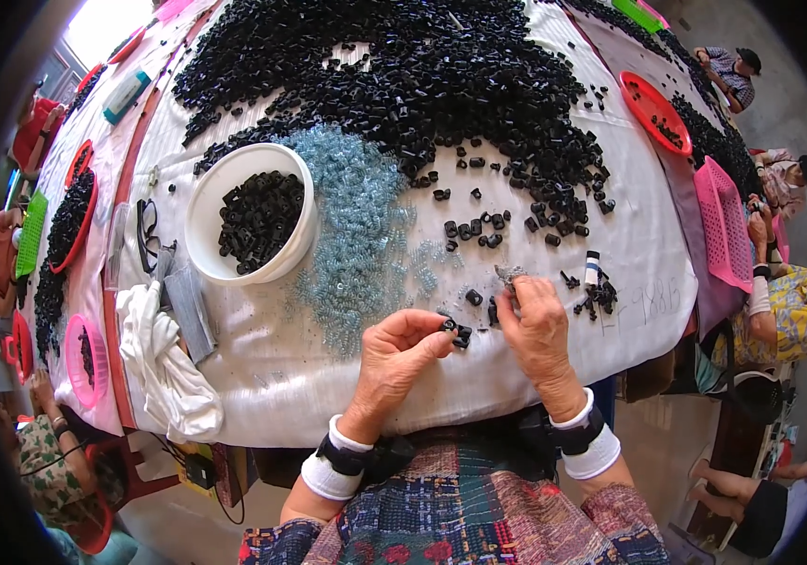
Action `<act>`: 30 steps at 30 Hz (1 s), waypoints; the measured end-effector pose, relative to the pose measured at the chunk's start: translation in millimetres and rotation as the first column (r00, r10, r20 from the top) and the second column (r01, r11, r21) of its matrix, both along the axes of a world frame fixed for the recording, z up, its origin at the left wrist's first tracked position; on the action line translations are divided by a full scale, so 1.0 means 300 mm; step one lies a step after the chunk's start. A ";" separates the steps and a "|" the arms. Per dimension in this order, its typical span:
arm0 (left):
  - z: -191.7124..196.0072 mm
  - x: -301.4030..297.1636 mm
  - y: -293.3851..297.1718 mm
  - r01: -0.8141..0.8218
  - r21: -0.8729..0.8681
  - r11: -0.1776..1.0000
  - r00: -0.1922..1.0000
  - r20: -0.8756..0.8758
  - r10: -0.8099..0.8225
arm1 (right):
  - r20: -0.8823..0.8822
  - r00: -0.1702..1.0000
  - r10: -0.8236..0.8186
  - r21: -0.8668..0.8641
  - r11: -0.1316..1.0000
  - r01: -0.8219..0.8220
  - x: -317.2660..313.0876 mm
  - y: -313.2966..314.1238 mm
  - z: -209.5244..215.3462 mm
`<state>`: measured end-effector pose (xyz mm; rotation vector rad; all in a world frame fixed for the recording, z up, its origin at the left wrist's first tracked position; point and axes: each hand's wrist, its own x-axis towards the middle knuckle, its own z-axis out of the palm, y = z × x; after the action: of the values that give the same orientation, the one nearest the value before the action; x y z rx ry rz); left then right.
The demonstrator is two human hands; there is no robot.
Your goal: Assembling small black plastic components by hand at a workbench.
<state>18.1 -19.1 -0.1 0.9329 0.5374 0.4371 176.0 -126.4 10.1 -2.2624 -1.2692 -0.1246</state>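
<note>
Near the front edge of the cloth-covered table, my left hand (394,358) pinches a small black plastic part (448,324) between thumb and fingertips. Another black part (462,337) lies right by those fingertips. My right hand (537,331) is closed, thumb against fingers. A small greyish thing (507,273) shows at its fingertips, too unclear to name. Ahead of my hands lies a pile of pale blue coiled springs (352,217). Beside it a white tub (198,231) holds many black parts (260,221). A large heap of black parts (394,85) spreads over the far side.
A white cloth glove (163,363), eyeglasses (147,234) and a grey-blue packet (191,311) lie at the left. At the right stand a small white bottle (592,268) among black bits (597,299), a red tray (656,111) and a pink basket (722,226). Other people sit around the table.
</note>
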 end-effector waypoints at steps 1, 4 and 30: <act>-0.001 0.000 0.001 -0.001 0.000 1.000 1.000 -0.001 0.001 | -0.001 1.000 0.001 0.000 1.000 -0.001 -0.005 0.006 -0.003; 0.002 -0.001 -0.001 -0.002 0.002 1.000 1.000 -0.001 0.002 | 0.052 0.999 -0.004 0.014 1.000 0.003 -0.023 0.019 -0.014; -0.004 0.002 -0.002 0.004 0.027 1.000 1.000 0.002 -0.004 | 0.206 0.971 0.122 0.109 0.983 -0.147 -0.018 0.029 -0.048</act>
<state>18.8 -19.8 -1.2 0.9593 0.5288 0.4423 170.7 -117.8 -4.4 -2.0921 -1.4712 -0.3781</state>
